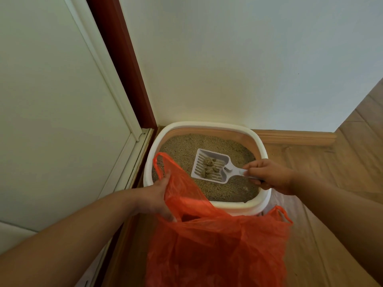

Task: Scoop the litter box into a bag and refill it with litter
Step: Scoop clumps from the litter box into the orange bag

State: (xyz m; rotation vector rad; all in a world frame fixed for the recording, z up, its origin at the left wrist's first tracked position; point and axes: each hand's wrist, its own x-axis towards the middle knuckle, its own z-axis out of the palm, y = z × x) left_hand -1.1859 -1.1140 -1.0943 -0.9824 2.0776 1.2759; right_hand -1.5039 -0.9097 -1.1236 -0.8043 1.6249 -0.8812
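Head view looks down on the litter box (pixel 260 146), a white-rimmed tub set on the wood floor (pixel 331 204) in a corner, against the wall (pixel 228 59) and beside a white door (pixel 51 100) with a dark red frame (pixel 124 65). Tan litter (pixel 182 148) fills the tub. Over the litter, near its middle, sits the scoop (pixel 209 165), a pale slotted plastic shovel carrying several brownish clumps (pixel 208 167) in its pan. Its handle runs toward the right, where the right hand (pixel 269 176) grips it, fingers curled round the handle above the box's right rim. At the near edge of the box, an orange plastic bag (pixel 217 241) hangs open and partly covers the front rim. The left hand (pixel 157 195) pinches the bag's left side, holding one loop handle up over the box's left part; the other loop handle droops at the right, just beside the tub.
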